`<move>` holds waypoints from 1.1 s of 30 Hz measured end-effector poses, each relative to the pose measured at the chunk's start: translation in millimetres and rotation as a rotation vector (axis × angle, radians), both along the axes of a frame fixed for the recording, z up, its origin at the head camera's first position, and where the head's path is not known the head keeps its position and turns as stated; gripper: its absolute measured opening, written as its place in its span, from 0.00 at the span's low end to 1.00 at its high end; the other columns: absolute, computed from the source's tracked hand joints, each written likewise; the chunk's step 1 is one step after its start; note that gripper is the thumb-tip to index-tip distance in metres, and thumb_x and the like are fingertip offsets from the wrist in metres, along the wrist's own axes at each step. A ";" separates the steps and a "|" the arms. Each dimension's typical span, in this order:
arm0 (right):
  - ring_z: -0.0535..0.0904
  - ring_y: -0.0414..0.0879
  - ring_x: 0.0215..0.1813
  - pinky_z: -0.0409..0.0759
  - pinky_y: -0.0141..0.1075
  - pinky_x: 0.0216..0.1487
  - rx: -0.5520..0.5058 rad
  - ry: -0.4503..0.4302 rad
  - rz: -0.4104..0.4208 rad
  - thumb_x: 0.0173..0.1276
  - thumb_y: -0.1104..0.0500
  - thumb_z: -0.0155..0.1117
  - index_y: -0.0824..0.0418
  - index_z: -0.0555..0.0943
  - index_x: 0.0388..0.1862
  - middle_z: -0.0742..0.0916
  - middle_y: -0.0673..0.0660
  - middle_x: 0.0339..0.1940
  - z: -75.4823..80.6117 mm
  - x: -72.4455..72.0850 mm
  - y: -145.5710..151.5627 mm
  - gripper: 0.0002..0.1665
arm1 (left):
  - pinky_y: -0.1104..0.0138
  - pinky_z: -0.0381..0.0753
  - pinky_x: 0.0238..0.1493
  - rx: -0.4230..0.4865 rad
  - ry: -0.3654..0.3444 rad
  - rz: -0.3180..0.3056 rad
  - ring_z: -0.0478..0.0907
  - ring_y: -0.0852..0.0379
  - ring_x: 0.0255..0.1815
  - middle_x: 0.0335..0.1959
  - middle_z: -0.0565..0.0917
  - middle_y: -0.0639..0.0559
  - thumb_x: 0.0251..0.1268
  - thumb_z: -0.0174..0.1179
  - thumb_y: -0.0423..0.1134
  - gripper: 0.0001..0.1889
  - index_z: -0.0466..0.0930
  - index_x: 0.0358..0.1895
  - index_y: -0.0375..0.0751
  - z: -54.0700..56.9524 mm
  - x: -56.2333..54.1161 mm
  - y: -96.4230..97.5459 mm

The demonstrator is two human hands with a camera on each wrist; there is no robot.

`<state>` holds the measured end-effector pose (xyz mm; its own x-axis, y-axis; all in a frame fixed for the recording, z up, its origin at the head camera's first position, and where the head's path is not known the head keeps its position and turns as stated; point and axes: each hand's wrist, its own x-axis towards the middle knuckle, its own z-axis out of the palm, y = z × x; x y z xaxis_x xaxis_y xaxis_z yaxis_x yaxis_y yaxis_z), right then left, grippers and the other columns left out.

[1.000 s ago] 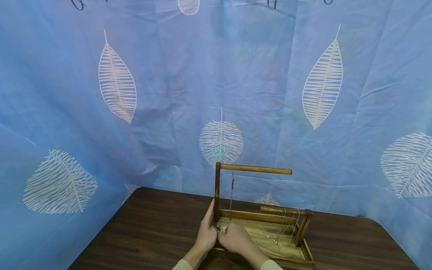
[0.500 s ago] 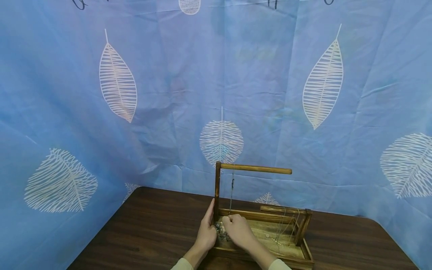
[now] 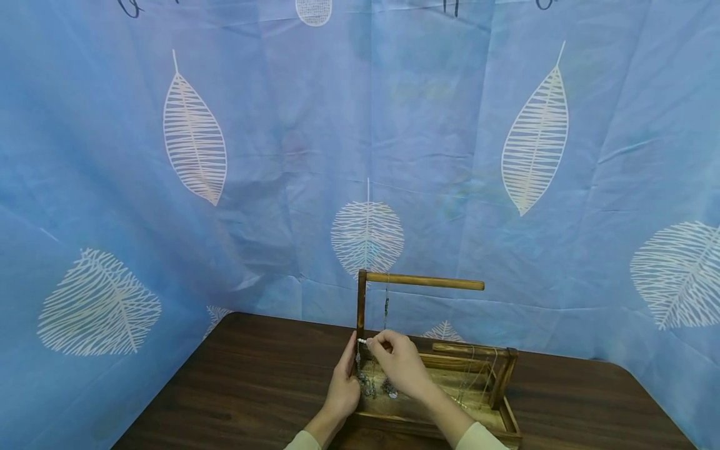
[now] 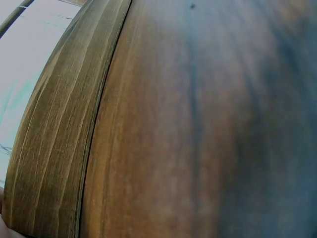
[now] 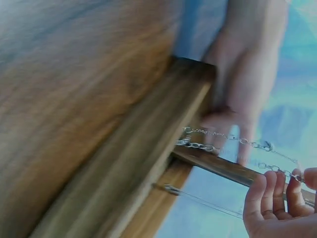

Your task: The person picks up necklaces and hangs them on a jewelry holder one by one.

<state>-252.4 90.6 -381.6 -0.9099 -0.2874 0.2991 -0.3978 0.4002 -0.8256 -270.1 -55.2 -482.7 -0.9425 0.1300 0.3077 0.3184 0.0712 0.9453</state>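
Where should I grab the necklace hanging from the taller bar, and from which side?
Probably pinch the necklace near its top, just under the taller bar, coming from the right: it hangs straight there, the upright post stands close on its left, and the right hand hides its lower part.

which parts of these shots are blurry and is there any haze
Right wrist: the table is smeared, the chain crisper. Left wrist: the board shows sharp grain, while the right side is soft with a bluish haze. Head: the leaf-print cloth is mostly clear.
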 end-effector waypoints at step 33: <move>0.84 0.45 0.38 0.82 0.44 0.54 -0.635 -0.441 0.052 0.77 0.54 0.59 0.66 0.81 0.52 0.87 0.54 0.35 95.3 -18.1 7.8 0.17 | 0.39 0.43 0.74 -0.001 -0.040 0.021 0.39 0.38 0.81 0.82 0.44 0.40 0.51 0.29 0.09 0.51 0.42 0.83 0.45 0.9 -1.6 1.9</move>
